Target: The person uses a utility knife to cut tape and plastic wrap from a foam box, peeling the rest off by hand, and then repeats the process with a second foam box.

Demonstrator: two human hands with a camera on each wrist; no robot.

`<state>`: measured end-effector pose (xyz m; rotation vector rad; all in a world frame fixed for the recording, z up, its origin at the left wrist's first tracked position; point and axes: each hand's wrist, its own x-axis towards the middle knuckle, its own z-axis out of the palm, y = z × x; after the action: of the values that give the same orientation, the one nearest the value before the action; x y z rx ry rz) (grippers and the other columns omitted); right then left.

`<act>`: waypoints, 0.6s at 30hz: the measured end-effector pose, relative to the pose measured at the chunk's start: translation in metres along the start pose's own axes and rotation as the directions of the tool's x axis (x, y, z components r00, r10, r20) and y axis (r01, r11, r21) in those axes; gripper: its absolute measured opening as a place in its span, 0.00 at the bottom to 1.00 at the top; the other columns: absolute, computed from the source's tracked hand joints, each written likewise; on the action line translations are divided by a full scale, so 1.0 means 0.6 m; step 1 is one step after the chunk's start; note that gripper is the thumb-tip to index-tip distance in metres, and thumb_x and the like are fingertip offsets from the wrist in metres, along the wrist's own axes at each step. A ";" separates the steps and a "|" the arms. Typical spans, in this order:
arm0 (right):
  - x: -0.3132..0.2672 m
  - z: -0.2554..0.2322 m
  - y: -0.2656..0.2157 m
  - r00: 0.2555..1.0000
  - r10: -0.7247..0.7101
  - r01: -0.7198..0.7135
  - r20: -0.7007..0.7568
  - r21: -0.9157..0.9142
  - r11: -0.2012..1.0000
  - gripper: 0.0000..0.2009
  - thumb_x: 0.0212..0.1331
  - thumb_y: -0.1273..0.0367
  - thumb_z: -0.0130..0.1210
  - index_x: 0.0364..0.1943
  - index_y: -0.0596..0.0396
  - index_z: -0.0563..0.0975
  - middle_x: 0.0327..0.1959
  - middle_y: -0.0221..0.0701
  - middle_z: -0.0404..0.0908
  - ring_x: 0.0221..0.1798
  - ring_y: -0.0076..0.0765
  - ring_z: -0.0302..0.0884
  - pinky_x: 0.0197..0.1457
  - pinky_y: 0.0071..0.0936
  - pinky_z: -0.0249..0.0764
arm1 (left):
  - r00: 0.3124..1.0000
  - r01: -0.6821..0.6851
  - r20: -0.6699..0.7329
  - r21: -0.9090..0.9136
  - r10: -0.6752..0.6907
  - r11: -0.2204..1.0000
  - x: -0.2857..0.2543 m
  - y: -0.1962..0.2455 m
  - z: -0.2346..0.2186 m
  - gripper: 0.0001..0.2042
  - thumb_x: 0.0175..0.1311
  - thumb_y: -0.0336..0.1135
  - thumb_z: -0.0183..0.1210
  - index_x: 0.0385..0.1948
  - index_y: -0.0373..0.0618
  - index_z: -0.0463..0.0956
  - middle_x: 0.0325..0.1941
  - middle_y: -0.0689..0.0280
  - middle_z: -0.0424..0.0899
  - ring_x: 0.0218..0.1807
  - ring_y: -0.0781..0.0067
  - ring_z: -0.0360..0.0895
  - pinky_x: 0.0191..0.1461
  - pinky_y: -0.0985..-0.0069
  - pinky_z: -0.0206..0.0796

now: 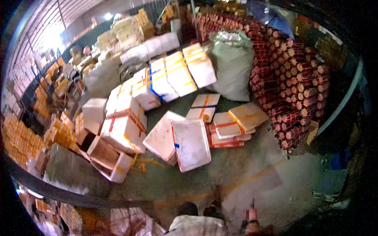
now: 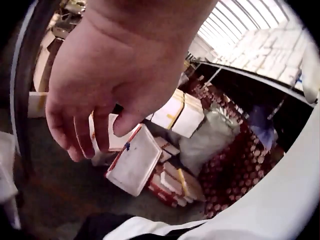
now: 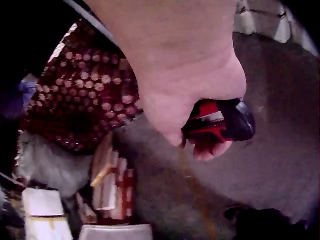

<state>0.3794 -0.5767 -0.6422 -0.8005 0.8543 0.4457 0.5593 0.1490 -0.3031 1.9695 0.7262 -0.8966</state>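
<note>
In the left wrist view my left hand hangs with loosely bent fingers and holds nothing. Beyond its fingers, apart from them, stands a white foam box with red tape along its edge; the head view has this foam box leaning on another open foam box. My right hand curls round a red-and-black tool, its rounded end jutting from the fist; the tool's exact kind I cannot tell. Low in the head view, the right hand is over the floor, with a thin dark tip ahead of it.
Foam lids lie stacked right of the boxes. Taped foam boxes form a row behind, next to a bulging green sack. Red-netted bundles are piled at right. Opened boxes and loose yellow tape lie at left.
</note>
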 end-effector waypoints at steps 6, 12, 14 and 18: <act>0.082 0.528 -0.545 0.830 -0.513 0.340 -0.219 -0.531 0.776 0.09 0.60 0.68 0.61 0.30 0.58 0.74 0.22 0.33 0.78 0.20 0.31 0.77 0.22 0.32 0.70 | 0.909 -0.396 0.180 0.081 0.377 0.915 0.171 0.318 0.081 0.13 0.68 0.43 0.60 0.38 0.41 0.82 0.28 0.67 0.82 0.31 0.74 0.76 0.34 0.69 0.69; 0.261 0.708 -0.600 0.886 -0.461 0.234 -0.053 -0.807 0.542 0.10 0.61 0.66 0.62 0.29 0.58 0.76 0.22 0.31 0.79 0.22 0.29 0.77 0.26 0.33 0.72 | 0.738 -0.622 -0.285 0.061 0.611 0.781 0.768 0.676 0.111 0.12 0.66 0.38 0.55 0.31 0.35 0.77 0.30 0.46 0.82 0.34 0.48 0.82 0.40 0.57 0.72; 0.313 0.718 -0.573 0.916 -0.371 0.112 -0.151 -0.794 0.598 0.10 0.62 0.67 0.61 0.29 0.59 0.76 0.21 0.30 0.79 0.22 0.28 0.77 0.27 0.33 0.71 | 0.715 -0.518 -0.402 0.247 0.573 0.819 0.969 0.740 0.098 0.12 0.65 0.38 0.55 0.31 0.36 0.78 0.33 0.46 0.83 0.39 0.42 0.81 0.43 0.54 0.72; 0.323 0.769 -0.543 0.924 -0.119 -0.225 -0.364 -0.768 0.600 0.10 0.58 0.68 0.65 0.31 0.56 0.75 0.22 0.29 0.79 0.23 0.27 0.76 0.27 0.30 0.71 | 0.786 -0.369 -0.444 0.221 0.430 0.903 1.223 0.817 0.074 0.20 0.57 0.41 0.65 0.45 0.37 0.74 0.46 0.44 0.82 0.46 0.41 0.79 0.51 0.55 0.72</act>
<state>0.9286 -0.4185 -0.4701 -1.7662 1.0441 0.7710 1.3373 -0.0126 -0.6896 2.3735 0.4893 -0.1836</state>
